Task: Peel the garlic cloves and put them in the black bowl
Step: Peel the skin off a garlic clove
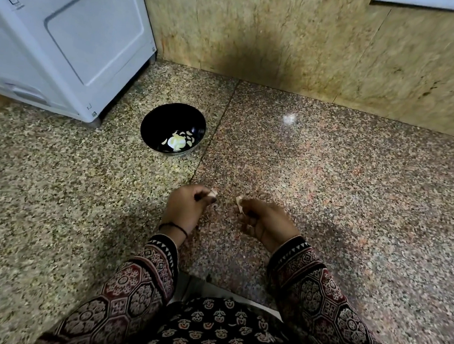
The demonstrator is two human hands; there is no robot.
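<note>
Patterned sleeves at the worktop's front edge; left hand pinches a garlic clove, right hand a garlic scrap; black bowl sits ahead-left, nearer the left hand.

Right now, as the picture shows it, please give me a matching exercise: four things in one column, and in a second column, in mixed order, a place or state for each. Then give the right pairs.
Column one
1. black bowl
2. white appliance
3. left hand
4. right hand

Column two
a. pinches a pale piece; black thread round its wrist
b. holds garlic pieces
c. pinches a pale scrap; wrist bare
d. stands at the far left

Pairs: 1-b; 2-d; 3-a; 4-c
</note>
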